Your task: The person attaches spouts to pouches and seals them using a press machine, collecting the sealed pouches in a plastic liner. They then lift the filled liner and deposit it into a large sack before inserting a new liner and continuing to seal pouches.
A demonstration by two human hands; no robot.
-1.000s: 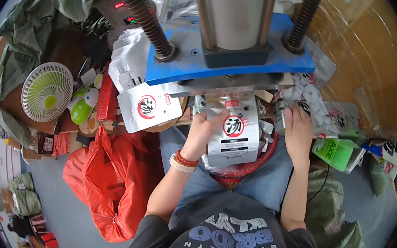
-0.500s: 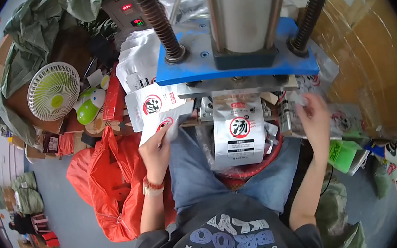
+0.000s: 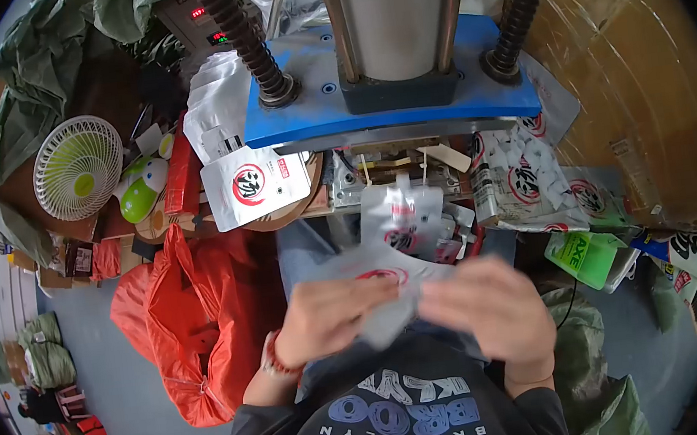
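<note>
Fingers of the left hand (image 3: 325, 315) are curled on a pouch (image 3: 370, 262) just brought from the ten-o'clock pile (image 3: 282, 192) to six o'clock for two-handed handling, the blurred right hand's (image 3: 494, 308) grip unclear.

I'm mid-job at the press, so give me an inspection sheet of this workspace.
Surface: workbench bears a blue-plated press and, left of it, overlapping printed pouches.
Job's things: silver pouch at the hands, blurred; second pouch between it and the press.
Clutter: fan and red bag on the left; green container on the right.
Left hand: grips the silver pouch.
Right hand: blurred, at that pouch's right side; grip unclear.
Cables: thin black cord below the green container.
Surroundings: grey floor; brown cardboard at right.
</note>
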